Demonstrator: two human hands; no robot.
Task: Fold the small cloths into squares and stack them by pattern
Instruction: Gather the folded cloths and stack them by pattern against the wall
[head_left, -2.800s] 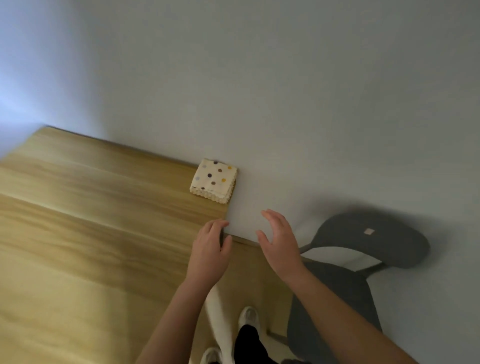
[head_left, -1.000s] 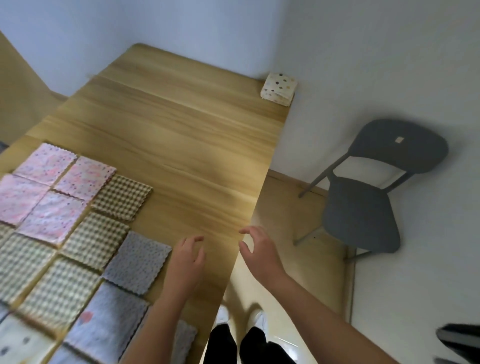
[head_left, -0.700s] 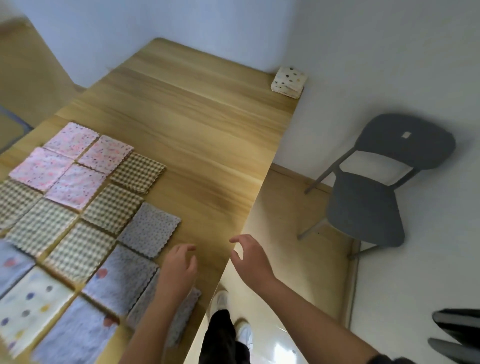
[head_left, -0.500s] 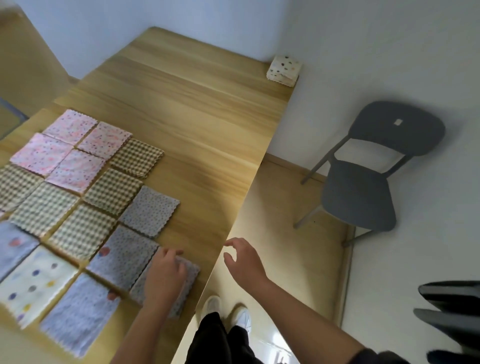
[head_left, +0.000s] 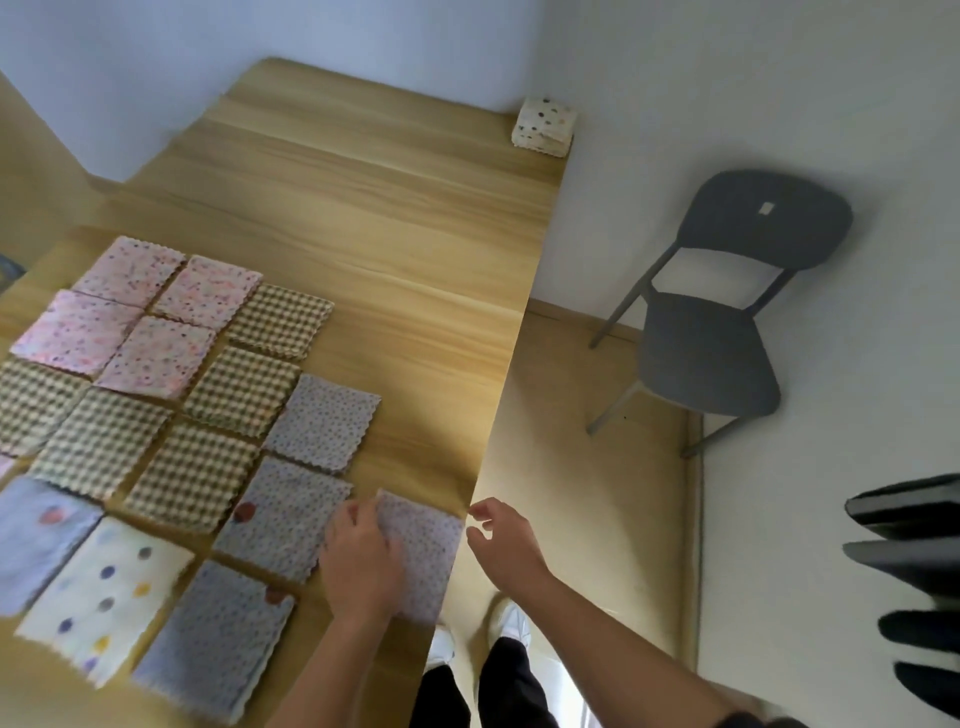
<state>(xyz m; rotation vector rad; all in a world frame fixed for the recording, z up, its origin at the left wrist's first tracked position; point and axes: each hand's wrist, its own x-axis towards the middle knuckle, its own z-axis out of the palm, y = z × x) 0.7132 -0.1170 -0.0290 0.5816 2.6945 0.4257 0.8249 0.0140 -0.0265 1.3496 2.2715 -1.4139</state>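
Note:
Several small cloths lie flat in a grid on the wooden table (head_left: 374, 218): pink floral ones (head_left: 130, 322) at the far left, brown checked ones (head_left: 239, 389) in the middle, grey-blue dotted ones (head_left: 322, 426) toward the table's right edge, and a white polka-dot one (head_left: 104, 592) near me. My left hand (head_left: 358, 561) rests on the grey-blue cloth (head_left: 426, 545) at the table's near right edge. My right hand (head_left: 506, 538) hovers just past that edge, fingers loosely curled, holding nothing. A folded stack of white polka-dot cloths (head_left: 544, 127) sits at the far right corner.
A grey chair (head_left: 711, 353) stands against the white wall to the right of the table, with bare floor between. Dark objects (head_left: 914, 571) show at the right frame edge. My legs and white shoes (head_left: 511, 618) are below the table edge.
The view swung from the far corner stack back to the cloth grid. My left hand came down onto the grey-blue cloth at the table edge; my right hand stayed beside it off the table.

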